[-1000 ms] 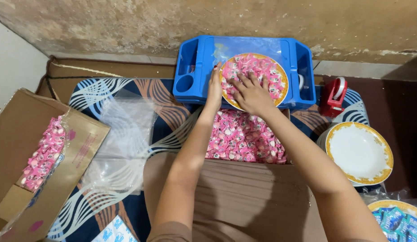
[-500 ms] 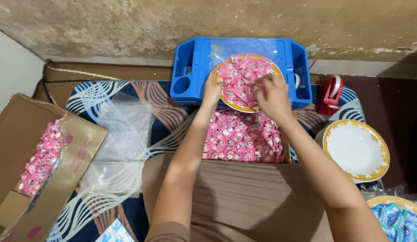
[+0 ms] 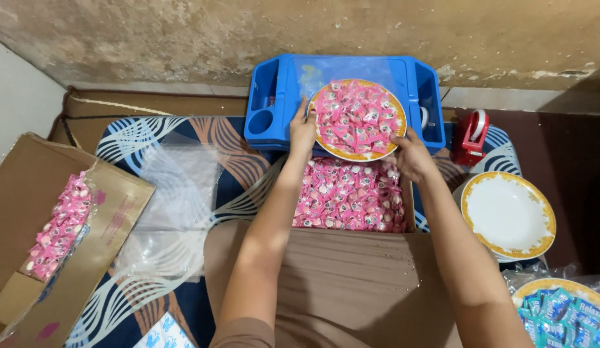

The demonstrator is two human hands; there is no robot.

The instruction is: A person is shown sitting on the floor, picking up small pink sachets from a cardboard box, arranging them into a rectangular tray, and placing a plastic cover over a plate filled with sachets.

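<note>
A white plate with a yellow rim (image 3: 342, 153), heaped with small pink wrapped sweets (image 3: 356, 118), rests on a blue plastic tray table (image 3: 274, 90). My left hand (image 3: 303, 131) grips the plate's left edge. My right hand (image 3: 411, 156) holds its lower right edge. Just below the plate, an open cardboard box (image 3: 351, 283) holds many more pink sweets (image 3: 350, 195) between my forearms.
An empty yellow-rimmed plate (image 3: 508, 214) lies to the right, a red tape dispenser (image 3: 471, 138) above it. Blue packets on another plate (image 3: 563, 314) sit at bottom right. Clear plastic bags (image 3: 174, 193) lie on the patterned mat; a cardboard box with pink sweets (image 3: 58, 225) stands left.
My right hand has left the top of the sweets and moved to the plate's lower right edge. My left hand stays at the left rim.
</note>
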